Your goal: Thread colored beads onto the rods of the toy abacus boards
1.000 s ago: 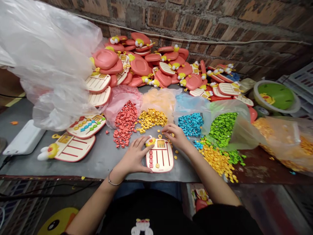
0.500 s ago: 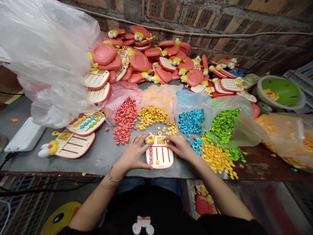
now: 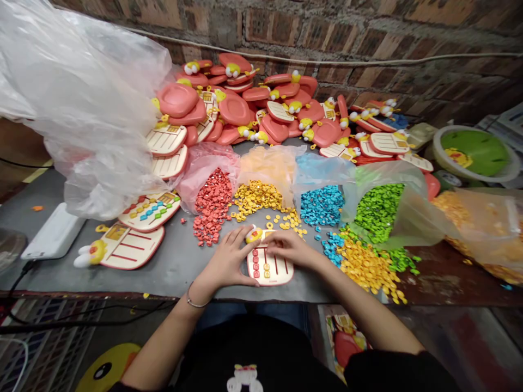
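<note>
— Left hand (image 3: 227, 258)?
— Open, palm down, fingertips against the yellow plastic duck head (image 3: 254, 235) of a cream, red-rimmed plastic bead board (image 3: 281, 270), thumb beside the left edge. No closed grip.
— The board?
— Flat on the grey tabletop (image 3: 171, 272), between both hands, long axis pointing away from the wearer.
— Right hand (image 3: 291, 247)?
— Curled over the board's upper end, fingers bunched. Any held bead impossible to tell.
— Nearest loose pieces?
— Small round yellow plastic beads (image 3: 288, 220), just beyond the right fingers.
— Change from the earlier frame?
— More yellow beads on the board, right fingers lower across it.
</note>
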Available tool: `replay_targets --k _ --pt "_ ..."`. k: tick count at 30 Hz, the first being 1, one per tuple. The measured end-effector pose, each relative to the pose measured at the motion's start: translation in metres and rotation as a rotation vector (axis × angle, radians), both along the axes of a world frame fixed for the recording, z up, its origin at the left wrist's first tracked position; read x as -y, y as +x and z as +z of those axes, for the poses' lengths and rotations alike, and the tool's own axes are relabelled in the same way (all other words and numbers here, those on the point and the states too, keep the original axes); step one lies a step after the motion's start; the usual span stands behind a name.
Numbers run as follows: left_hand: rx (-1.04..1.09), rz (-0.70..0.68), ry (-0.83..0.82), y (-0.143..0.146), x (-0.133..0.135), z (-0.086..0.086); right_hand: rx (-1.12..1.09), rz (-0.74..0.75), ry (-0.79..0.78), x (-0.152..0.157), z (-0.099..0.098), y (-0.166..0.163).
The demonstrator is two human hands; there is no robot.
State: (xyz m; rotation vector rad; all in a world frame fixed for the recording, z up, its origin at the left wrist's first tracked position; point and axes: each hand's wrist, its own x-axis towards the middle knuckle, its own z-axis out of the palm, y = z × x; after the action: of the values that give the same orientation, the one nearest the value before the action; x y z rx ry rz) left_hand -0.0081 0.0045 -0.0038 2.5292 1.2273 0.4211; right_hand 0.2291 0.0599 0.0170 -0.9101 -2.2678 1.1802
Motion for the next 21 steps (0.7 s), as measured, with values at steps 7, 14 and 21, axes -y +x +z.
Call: replay_targets --k 7,14,21 --pt "0.021 0.008 0.006 -0.001 0.001 -0.003 0.267 -0.282 0.436 -0.072 -0.018 -0.058" --pt "0.02 -0.002 0.036 -0.001 0.0 -0.007 0.001 -0.24 0.346 -0.055 -0.005 -0.034" --pt "0.038 0.0 0.022 -0.001 0.0 -0.008 -0.014 -0.304 0.316 -0.001 -0.004 0.021"
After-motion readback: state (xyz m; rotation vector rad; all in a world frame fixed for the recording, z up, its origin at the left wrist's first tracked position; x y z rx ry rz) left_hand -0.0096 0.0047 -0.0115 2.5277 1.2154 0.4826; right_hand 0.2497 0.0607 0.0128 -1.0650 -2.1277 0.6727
